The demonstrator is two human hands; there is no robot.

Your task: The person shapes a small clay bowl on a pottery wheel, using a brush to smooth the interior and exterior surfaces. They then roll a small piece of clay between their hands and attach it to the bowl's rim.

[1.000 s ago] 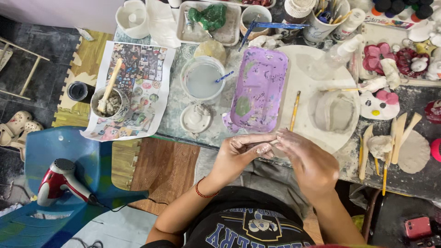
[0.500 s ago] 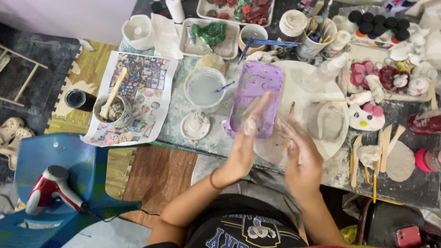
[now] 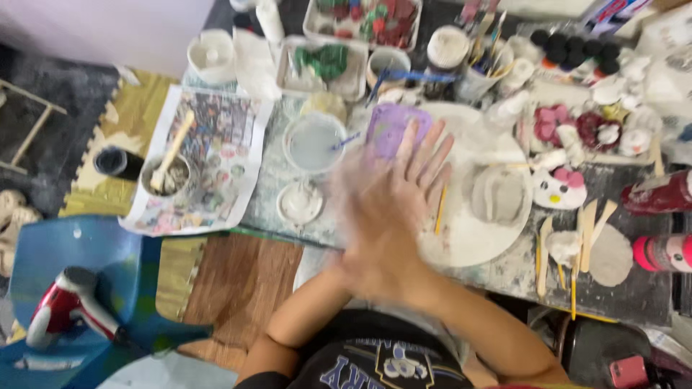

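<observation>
Blurred hands (image 3: 393, 216) pressed together over purple tray (image 3: 389, 130), newspaper (image 3: 216, 137) left.

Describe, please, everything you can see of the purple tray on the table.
The purple tray is a flat, rounded-corner rectangle, plastic by its look, smeared with pale residue. It lies flat on the table between the white bowl and the round board. The blurred hands, palms together, cover its near part. Whether they touch it cannot be told.
</observation>
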